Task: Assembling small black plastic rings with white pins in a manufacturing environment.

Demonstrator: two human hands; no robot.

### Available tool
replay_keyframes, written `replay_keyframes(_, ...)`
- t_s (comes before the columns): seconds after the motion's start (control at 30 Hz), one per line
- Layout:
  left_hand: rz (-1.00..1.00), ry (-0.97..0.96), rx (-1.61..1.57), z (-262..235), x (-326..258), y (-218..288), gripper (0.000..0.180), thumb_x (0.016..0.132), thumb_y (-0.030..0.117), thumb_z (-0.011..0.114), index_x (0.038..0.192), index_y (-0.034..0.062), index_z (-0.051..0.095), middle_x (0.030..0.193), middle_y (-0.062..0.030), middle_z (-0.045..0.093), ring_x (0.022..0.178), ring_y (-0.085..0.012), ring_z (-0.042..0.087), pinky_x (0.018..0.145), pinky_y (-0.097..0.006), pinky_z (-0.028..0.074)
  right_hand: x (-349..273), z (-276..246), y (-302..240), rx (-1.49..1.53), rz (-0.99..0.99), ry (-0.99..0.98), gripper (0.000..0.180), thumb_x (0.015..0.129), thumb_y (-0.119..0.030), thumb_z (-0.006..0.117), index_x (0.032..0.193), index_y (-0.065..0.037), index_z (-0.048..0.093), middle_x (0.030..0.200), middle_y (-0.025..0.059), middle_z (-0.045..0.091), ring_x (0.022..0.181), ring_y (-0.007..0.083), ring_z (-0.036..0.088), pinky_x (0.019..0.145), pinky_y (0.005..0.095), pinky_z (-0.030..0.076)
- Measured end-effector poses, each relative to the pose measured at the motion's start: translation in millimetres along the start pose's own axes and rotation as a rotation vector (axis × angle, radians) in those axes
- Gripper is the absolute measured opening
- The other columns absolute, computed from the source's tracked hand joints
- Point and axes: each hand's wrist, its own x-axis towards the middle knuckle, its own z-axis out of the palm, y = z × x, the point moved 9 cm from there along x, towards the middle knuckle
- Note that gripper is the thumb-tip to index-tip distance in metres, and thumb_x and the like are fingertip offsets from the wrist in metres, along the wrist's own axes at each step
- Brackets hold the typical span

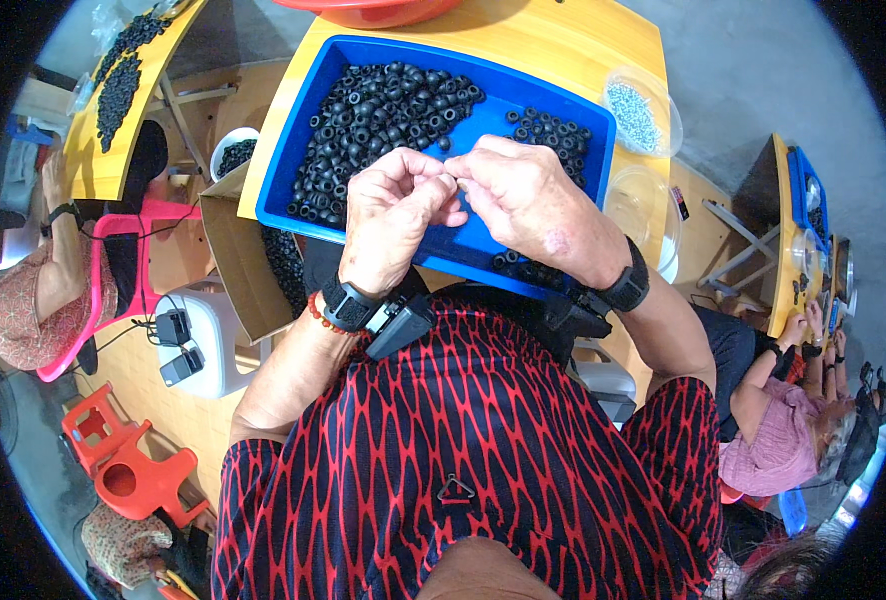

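Both of my hands meet above a blue plastic tray [298, 150]. My left hand [393, 205] is closed, thumb and fingers pinched together. Against its fingertips, my right hand [533, 195] is pinched shut too. Whatever lies between the fingertips is too small and covered to make out. A big heap of black ring-shaped parts [383, 110] fills the tray's left side. Smaller groups of similar black parts [558, 135] lie at its right end and along its near edge, partly behind my right hand.
On the yellow table [563, 40], a clear tub of small pale-blue pieces [633, 115] stands right of the tray, with another clear container [643, 200] nearer. A red basin [373, 10] sits at the back. A cardboard box [233, 260] stands at left. Other people work at tables on both sides.
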Motion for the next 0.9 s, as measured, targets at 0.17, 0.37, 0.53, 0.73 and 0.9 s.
replay_keyframes(0.17,-0.003,-0.016,-0.035,-0.9,0.8,-0.3,0.005,0.089,0.002,0.063,0.092,-0.0018,0.061,0.081,-0.0081,0.065,0.069,-0.0116,0.064,0.064,-0.027,0.058,-3.2,-7.0,4.8,0.122,0.107,0.06,0.011,0.08,-0.007,0.065,0.087,0.001,0.06,0.082,0.0165,0.061,0.077,0.0354,0.062,0.068,0.0418,0.053)
replay_keyframes(0.37,-0.005,-0.007,-0.084,-6.4,2.0,-4.8,0.005,0.089,0.002,0.063,0.092,-0.0011,0.064,0.082,-0.0063,0.066,0.071,-0.0108,0.063,0.065,-0.026,0.055,1.0,5.6,7.8,0.021,0.089,-0.082,0.032,0.081,-0.011,0.072,0.108,0.004,0.063,0.088,0.0169,0.064,0.075,0.0294,0.067,0.063,0.0364,0.054)
replay_keyframes(0.53,-0.042,0.004,0.003,-2.4,0.9,-5.5,0.006,0.089,0.003,0.063,0.093,-0.0013,0.065,0.084,-0.0058,0.067,0.074,-0.0102,0.064,0.068,-0.024,0.052,2.9,17.0,8.3,-0.159,0.056,-0.205,0.024,0.086,-0.022,0.064,0.084,0.001,0.058,0.081,0.0189,0.062,0.076,0.0363,0.063,0.067,0.0435,0.051)
replay_keyframes(0.73,-0.059,0.036,-0.083,-2.0,2.7,-4.2,0.014,0.092,0.01,0.065,0.095,-0.0031,0.064,0.086,-0.0077,0.068,0.074,-0.012,0.065,0.071,-0.026,0.054,-0.6,4.6,14.6,-0.112,0.088,-0.092,0.025,0.088,-0.022,0.062,0.081,0.001,0.057,0.076,0.0194,0.059,0.073,0.0369,0.062,0.064,0.0433,0.051)
replay_keyframes(0.9,-0.131,-0.093,-0.001,0.7,2.3,-12.4,0.016,0.093,0.013,0.065,0.095,-0.0029,0.064,0.084,-0.008,0.068,0.072,-0.0128,0.064,0.069,-0.026,0.054,-4.7,10.1,14.8,-0.125,0.056,-0.103,0.026,0.089,-0.023,0.062,0.083,0.002,0.055,0.076,0.0199,0.058,0.072,0.0373,0.062,0.063,0.0436,0.051)
